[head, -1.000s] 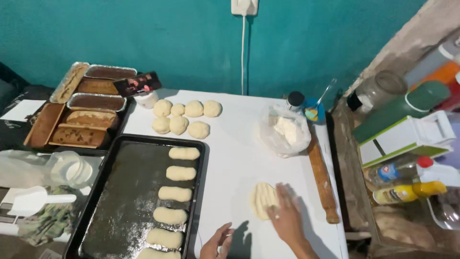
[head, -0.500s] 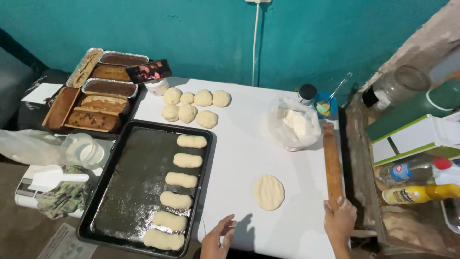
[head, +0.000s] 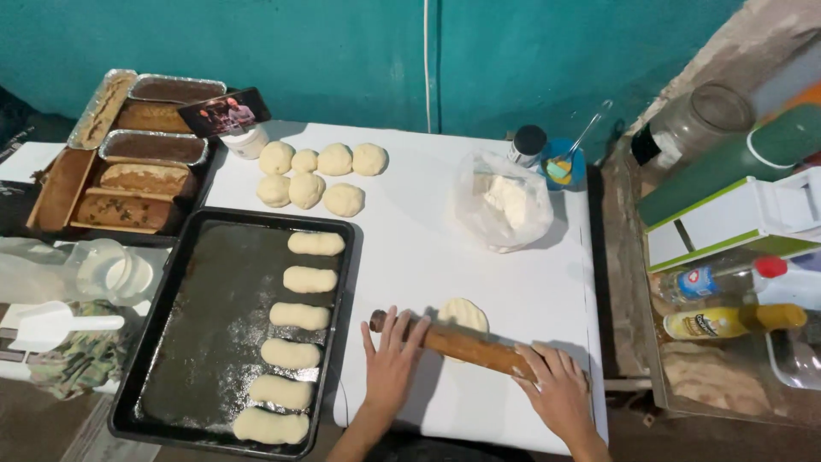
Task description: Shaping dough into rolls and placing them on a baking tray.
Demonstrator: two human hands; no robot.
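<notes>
Two flat, spread palms, left hand (head: 389,364) and right hand (head: 556,393), press a rolling pin (head: 462,344) onto flattened dough (head: 463,313).

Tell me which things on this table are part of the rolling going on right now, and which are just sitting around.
In use: left hand, right hand, wooden rolling pin, flattened dough piece.

Sitting around: dough balls, black tray of shaped rolls, flour bag, loaf tins, bottles.

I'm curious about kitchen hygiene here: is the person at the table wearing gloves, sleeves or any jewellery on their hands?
No. The left hand and right hand are both bare, with no gloves, rings or watch in view. Both forearms are uncovered to the picture's bottom edge, so no sleeves show.
</notes>
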